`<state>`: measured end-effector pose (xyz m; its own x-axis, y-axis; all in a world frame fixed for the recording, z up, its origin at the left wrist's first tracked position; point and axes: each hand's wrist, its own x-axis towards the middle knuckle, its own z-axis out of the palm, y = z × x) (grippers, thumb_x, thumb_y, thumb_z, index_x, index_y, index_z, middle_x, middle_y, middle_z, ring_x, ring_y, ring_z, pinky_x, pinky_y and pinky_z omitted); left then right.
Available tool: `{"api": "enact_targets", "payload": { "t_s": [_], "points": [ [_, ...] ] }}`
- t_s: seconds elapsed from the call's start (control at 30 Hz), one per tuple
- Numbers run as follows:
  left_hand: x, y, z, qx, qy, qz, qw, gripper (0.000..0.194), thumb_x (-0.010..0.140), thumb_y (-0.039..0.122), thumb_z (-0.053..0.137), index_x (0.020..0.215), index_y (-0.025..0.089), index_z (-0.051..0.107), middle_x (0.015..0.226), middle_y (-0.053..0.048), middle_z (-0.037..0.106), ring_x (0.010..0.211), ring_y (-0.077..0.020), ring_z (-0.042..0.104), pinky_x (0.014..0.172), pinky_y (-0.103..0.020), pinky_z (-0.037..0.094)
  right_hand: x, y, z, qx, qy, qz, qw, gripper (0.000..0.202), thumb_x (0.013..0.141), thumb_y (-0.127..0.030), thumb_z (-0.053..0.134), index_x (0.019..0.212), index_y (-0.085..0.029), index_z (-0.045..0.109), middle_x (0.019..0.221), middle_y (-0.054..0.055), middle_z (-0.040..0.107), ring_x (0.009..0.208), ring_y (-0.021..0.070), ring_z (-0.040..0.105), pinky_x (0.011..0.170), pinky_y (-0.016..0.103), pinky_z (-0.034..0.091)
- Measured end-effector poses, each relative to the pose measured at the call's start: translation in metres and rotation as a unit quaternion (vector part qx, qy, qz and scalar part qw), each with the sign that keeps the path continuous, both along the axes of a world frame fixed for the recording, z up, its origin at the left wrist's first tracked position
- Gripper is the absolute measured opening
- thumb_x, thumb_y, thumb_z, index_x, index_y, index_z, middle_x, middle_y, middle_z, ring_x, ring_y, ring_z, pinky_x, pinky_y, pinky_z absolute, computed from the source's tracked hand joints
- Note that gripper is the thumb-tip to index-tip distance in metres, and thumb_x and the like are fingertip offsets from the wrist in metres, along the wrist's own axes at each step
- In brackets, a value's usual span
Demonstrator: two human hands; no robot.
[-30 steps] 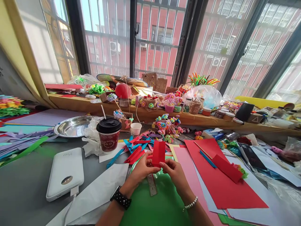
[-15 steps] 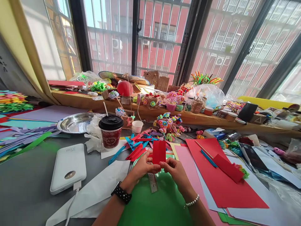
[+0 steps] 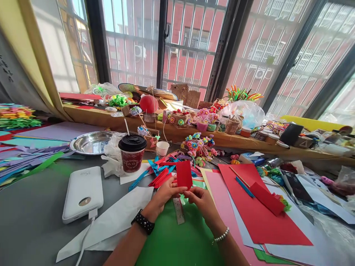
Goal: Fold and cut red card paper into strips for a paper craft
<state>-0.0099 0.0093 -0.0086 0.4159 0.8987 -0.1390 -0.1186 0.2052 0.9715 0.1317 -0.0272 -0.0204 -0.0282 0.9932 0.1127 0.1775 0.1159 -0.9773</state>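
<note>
A small red paper rectangle (image 3: pixel 184 175) is held upright over the green mat (image 3: pixel 180 242). My left hand (image 3: pixel 165 194) is closed on its left side and lower edge, thumb in front and fingers partly behind the paper. At its bottom edge my right hand (image 3: pixel 202 202) pinches with thumb and fingertips, close to the left thumb. Beneath the hands lies a clear ruler (image 3: pixel 179 211), its far end hidden. Just behind are folded red paper strips (image 3: pixel 160 178) and blue paper strips (image 3: pixel 138 180).
On the left are a white power bank (image 3: pixel 82 194) with a cable, a lidded cup (image 3: pixel 132 153) and a metal plate (image 3: pixel 90 143). Red paper sheets (image 3: pixel 266 221) lie right, under a thin stick. A bunch of small flowers (image 3: pixel 198 146) stands behind, before a crowded window ledge (image 3: pixel 111 122).
The red paper has shifted slightly left and up and now tilts a little. My right hand has moved left along its bottom edge, nearer my left thumb.
</note>
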Motion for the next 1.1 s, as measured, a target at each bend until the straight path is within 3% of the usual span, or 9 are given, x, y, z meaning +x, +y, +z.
{"api": "enact_targets", "payload": {
  "t_s": [0.23,0.37,0.67,0.77,1.1],
  "points": [
    [0.003,0.009,-0.015,-0.04,-0.037,0.034,0.998,0.07,0.049,0.026,0.073,0.109,0.012,0.04,0.089,-0.011,0.063,0.078,-0.0223,0.06,0.065,-0.029,0.045,-0.001,0.003,-0.005,-0.001,-0.018,0.015,1.0,0.025,0.067,-0.036,0.058,0.058,-0.013,0.057,0.054,-0.001,0.051,0.052,0.0096,0.043,0.049,0.02,0.031],
    [0.004,0.011,-0.017,-0.021,-0.048,0.047,0.998,0.066,0.05,0.026,0.072,0.106,0.013,0.041,0.083,-0.009,0.065,0.077,-0.0219,0.061,0.066,-0.029,0.046,-0.004,0.006,-0.007,-0.004,-0.017,0.013,1.0,0.026,0.066,-0.037,0.058,0.056,-0.013,0.055,0.052,-0.002,0.049,0.051,0.0089,0.04,0.049,0.02,0.03],
    [0.003,0.003,-0.004,-0.023,-0.05,0.063,0.996,0.059,0.048,0.023,0.073,0.1,0.013,0.046,0.08,-0.008,0.065,0.077,-0.0217,0.061,0.068,-0.03,0.046,-0.007,0.007,-0.008,-0.006,-0.016,0.024,1.0,0.031,0.064,-0.041,0.058,0.051,-0.015,0.045,0.052,-0.004,0.044,0.051,0.0084,0.036,0.048,0.02,0.028],
    [0.003,0.003,-0.006,-0.046,-0.035,0.066,0.996,0.064,0.044,0.024,0.074,0.101,0.013,0.046,0.076,-0.007,0.065,0.075,-0.0222,0.061,0.067,-0.03,0.046,-0.006,0.007,-0.011,-0.022,0.007,0.034,0.999,0.033,0.063,-0.043,0.059,0.051,-0.015,0.044,0.051,-0.004,0.042,0.05,0.0082,0.036,0.047,0.019,0.028],
    [0.002,0.01,-0.015,-0.021,-0.05,0.036,0.998,0.058,0.049,0.029,0.072,0.098,0.014,0.045,0.074,-0.006,0.066,0.069,-0.0209,0.062,0.065,-0.031,0.046,-0.002,0.011,-0.012,-0.015,-0.002,0.024,1.0,0.032,0.065,-0.044,0.057,0.054,-0.014,0.052,0.049,-0.003,0.048,0.049,0.009,0.04,0.048,0.02,0.03]
  ]
}}
